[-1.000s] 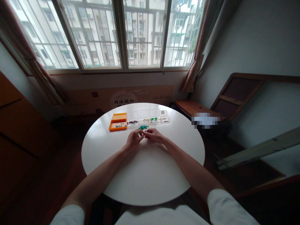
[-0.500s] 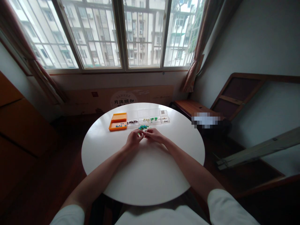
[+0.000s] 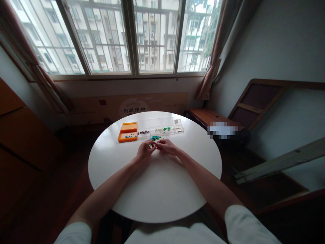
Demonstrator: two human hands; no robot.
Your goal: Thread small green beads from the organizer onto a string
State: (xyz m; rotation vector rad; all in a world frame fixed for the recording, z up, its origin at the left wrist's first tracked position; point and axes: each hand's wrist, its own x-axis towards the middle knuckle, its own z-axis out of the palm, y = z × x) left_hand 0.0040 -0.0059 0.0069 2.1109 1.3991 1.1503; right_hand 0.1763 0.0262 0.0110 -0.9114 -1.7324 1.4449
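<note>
Centrally, one smooth white rounded table [image 3: 157,189], clear plastic boxes [image 3: 161,123] too faint to count, one left hand [image 3: 145,149] and one right hand [image 3: 167,146], fingertips together, grip unclear, one open rectangular orange case [image 3: 128,139], one heap of small blue-green pieces [image 3: 155,138] on the table just beyond both hands.

Left hand [image 3: 145,149] and right hand [image 3: 166,146] meet beside green and blue pieces [image 3: 154,138]

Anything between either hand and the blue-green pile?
Nothing visible. The pile lies on the table just past the left hand and right hand, whose fingers partly cover its near side. The clear boxes stand beyond it, the orange box off to the left; neither is in between.
</note>
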